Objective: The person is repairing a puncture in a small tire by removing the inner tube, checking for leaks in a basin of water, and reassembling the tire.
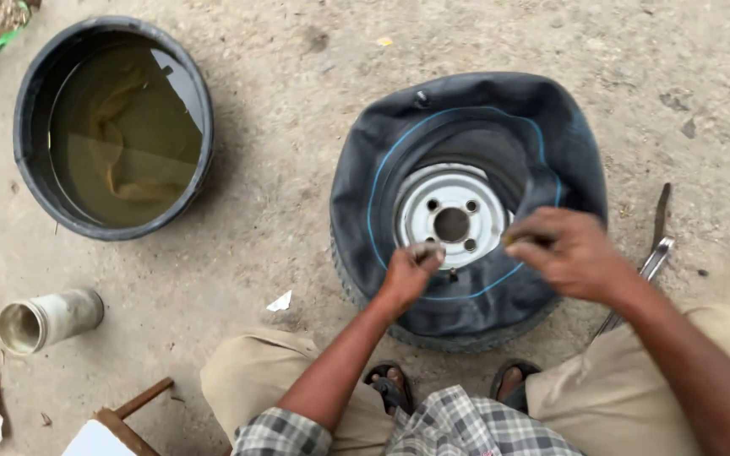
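- A small wheel (458,338) lies flat on the dirt ground (297,169), in front of the squatting person's feet, with a black inner tube (466,127) draped over it around the white rim (451,221).
- The left hand (409,272) has its grip clenched on a small grey object above the tube.
- The right hand (569,252) pinches something small; what, I cannot tell.
- A black basin of murky water (116,127) sits well apart, upper left.
- A metal can (48,319) lies on its side at left.
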